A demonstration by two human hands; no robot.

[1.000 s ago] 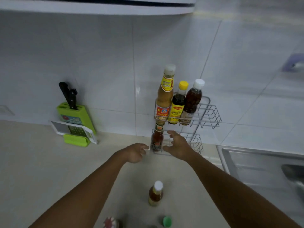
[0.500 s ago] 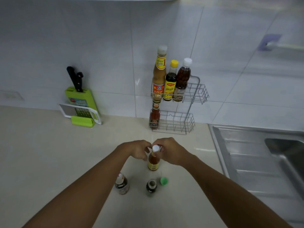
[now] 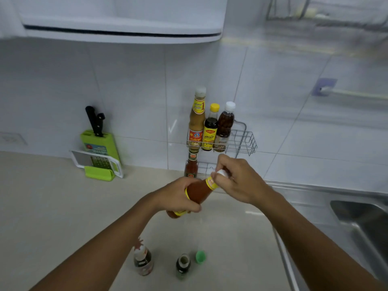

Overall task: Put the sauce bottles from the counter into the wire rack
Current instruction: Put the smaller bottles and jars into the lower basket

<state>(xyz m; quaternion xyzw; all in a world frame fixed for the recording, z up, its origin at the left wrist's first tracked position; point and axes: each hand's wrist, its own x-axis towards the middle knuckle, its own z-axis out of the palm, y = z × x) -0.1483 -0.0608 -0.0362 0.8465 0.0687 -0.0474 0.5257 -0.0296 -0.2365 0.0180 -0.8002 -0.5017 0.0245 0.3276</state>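
The counter (image 3: pixel 52 206) runs pale and mostly bare in front of the tiled wall, and against that wall stands the wire rack (image 3: pixel 241 141), the landmark for everything here. Its upper tier holds three tall bottles crowded to its left end, leaving room at the right; its lower tier holds one dark red bottle (image 3: pixel 191 167) at the left. To the right of the rack lies the steel sink (image 3: pixel 361 219); well to its left leans a green knife holder (image 3: pixel 98 143) with a grater (image 3: pixel 96 162) in front. Just before the rack's lower tier, lifted off the counter, is the orange sauce bottle (image 3: pixel 198 191), tilted with its cap toward the rack. The left hand (image 3: pixel 178 196) has its fingers clamped around the body, likely to steady the weight, while the right hand (image 3: pixel 239 179) has its fingers pinched together on the white cap, perhaps tightening it or steering the neck. That right hand hides much of the lower tier, so the free space there cannot be judged. Well nearer the person than the rack, two small dark bottles (image 3: pixel 143 261) and a loose green cap (image 3: pixel 200 256) stand on the counter, one bottle (image 3: pixel 183 265) apparently uncapped.
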